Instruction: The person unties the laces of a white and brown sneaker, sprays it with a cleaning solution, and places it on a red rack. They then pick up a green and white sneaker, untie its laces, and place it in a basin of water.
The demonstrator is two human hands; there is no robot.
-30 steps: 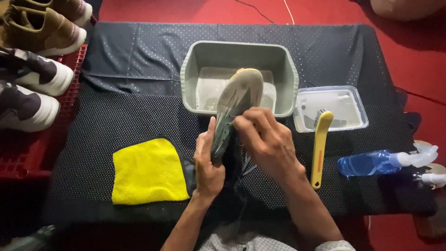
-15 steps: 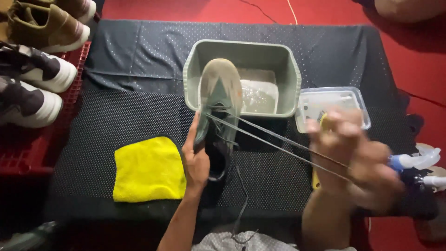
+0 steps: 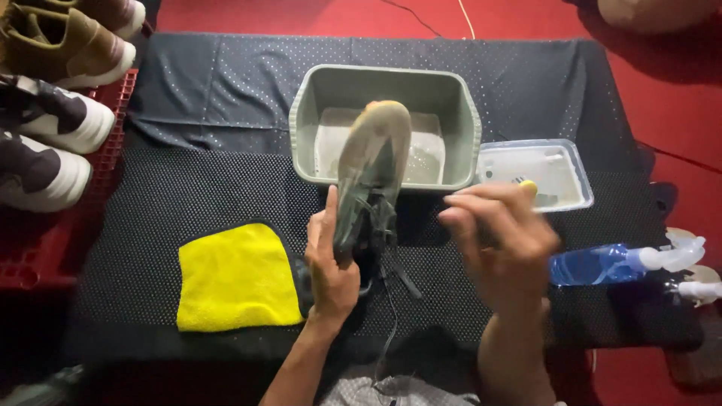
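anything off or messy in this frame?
Mostly tidy. The shoe in the left hand has its laces loose, one trailing off the mat's near edge. The blue spray bottle lies on its side at the right. The right hand is blurred. No spill shows.

A folded yellow microfibre cloth [image 3: 235,277] lies just left of the left-hand grip, on the black dotted mat [image 3: 180,188] covering the tabletop. Beyond the grip stands a grey-green plastic basin [image 3: 316,98] holding shallow water. Near the right-hand grip, a clear rectangular plastic tub [image 3: 560,162]; further right, a blue spray bottle [image 3: 602,263] on its side. Far left, several sneakers [image 3: 53,128] rest on a red crate [image 3: 45,248].
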